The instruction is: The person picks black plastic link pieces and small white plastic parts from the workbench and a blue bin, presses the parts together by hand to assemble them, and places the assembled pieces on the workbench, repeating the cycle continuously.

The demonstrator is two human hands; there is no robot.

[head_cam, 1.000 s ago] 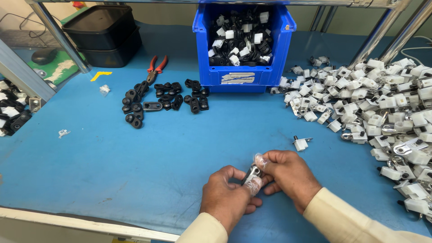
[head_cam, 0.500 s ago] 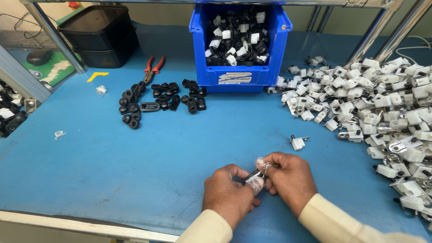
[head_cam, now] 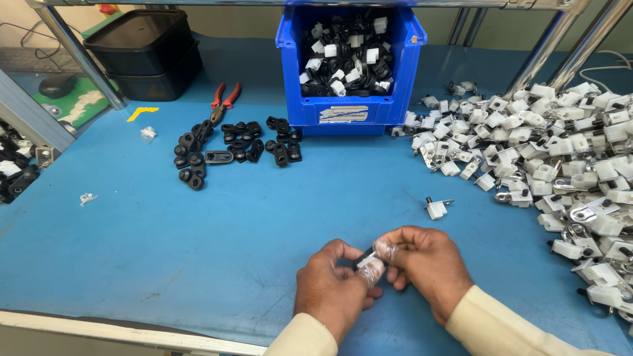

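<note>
Since a moment ago the small part (head_cam: 364, 258) has turned between the fingers, from standing nearly upright to lying more level, and both hands sit much where they were at the near edge of the bench (head_cam: 264, 217). That part is a little piece of black and white, mostly hidden by the fingertips, so its exact shape is hard to tell. Left hand (head_cam: 333, 290) is closed on it from below and the left, thumb and fingers pinched; right hand (head_cam: 422, 260) grips it from the right with fingertips that wear thin clear covers. Cream sleeves (head_cam: 501, 329) run off the near edge. One loose white part with a metal tab (head_cam: 437, 208) lies alone just beyond the right hand. Along the right edge spreads a big heap of white and metal parts (head_cam: 554, 145), reaching from the far right corner down toward the near one. At the middle of the far edge stands a blue bin (head_cam: 349, 112) filled with black and white pieces. Left of it, toward the far left, a cluster of black parts (head_cam: 231, 151) is scattered, with red-handled pliers (head_cam: 223, 102) beside them and a black tray (head_cam: 142, 49) behind. Blue matting covers the bench top, and shiny metal posts (head_cam: 79, 56) rise from it at the far left and far right
</note>
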